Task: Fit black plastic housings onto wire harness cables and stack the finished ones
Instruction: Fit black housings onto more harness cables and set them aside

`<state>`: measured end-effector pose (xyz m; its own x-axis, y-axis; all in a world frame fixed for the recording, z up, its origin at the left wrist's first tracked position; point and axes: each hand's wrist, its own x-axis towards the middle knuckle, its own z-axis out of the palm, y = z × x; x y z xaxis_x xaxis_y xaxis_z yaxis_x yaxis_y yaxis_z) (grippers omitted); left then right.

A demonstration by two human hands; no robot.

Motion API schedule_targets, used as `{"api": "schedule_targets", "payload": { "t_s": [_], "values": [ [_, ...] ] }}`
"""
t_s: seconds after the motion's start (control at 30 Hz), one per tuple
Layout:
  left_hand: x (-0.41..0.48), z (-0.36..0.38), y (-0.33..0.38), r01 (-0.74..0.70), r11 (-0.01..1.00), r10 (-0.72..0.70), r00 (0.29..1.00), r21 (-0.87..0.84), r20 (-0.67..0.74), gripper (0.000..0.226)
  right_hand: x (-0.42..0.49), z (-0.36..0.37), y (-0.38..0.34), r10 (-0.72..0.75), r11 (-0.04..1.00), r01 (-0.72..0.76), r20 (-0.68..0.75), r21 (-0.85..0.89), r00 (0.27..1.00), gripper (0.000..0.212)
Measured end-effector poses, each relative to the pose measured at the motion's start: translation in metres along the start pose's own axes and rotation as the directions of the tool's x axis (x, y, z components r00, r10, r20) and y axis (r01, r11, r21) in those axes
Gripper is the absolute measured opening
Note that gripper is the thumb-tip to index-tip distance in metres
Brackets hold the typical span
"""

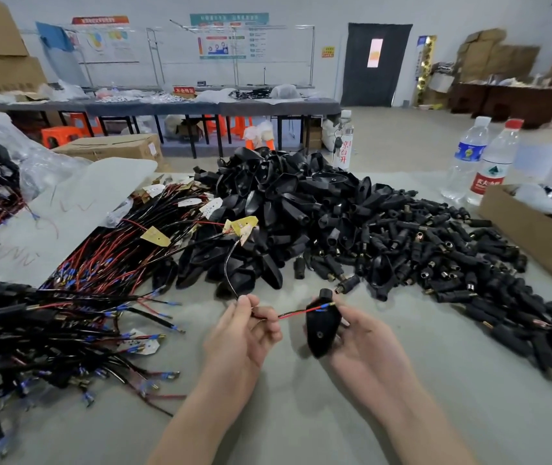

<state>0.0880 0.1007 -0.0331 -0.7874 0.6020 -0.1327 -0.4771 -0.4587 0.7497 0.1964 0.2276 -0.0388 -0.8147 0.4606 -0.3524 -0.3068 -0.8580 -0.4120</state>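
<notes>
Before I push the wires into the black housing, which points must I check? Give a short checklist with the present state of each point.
1. The left hand pinches the cable firmly: ok.
2. The right hand holds the housing steady: ok.
3. The wire ends with blue terminals reach the upper end of the housing: ok.
4. The wire ends are already inside an opening: cannot tell, they seem to lie across the outside.
5. The yellow board at the cable's far end is free of the pile of housings: cannot tell, it rests against the pile.
</notes>
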Motion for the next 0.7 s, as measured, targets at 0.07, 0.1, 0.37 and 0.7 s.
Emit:
{"api": "schedule_targets", "payload": {
  "t_s": [0.07,0.1,0.37,0.7],
  "values": [
    [0.000,-0.001,0.000,-0.047,0.996,0.046,0.999,0.069,0.016,0.021,-0.002,0.001,0.000,0.000,1.000,0.000,0.030,0.002,1.000,0.039],
    [0.000,-0.001,0.000,-0.080,0.991,0.078,0.997,0.106,0.024,0.021,-0.003,0.002,0.000,-0.011,1.000,0.012,0.050,-0.023,0.999,0.035],
    [-0.008,0.001,-0.004,-0.293,0.880,0.270,0.956,0.373,0.113,0.033,-0.006,0.004,-0.004,-0.098,0.984,0.116,0.138,-0.133,0.986,0.032],
    [-0.014,0.008,-0.002,-0.177,0.979,0.166,0.981,0.097,0.104,0.031,-0.009,0.007,0.004,-0.134,0.969,0.167,0.180,-0.185,0.974,0.052]
  ]
}}
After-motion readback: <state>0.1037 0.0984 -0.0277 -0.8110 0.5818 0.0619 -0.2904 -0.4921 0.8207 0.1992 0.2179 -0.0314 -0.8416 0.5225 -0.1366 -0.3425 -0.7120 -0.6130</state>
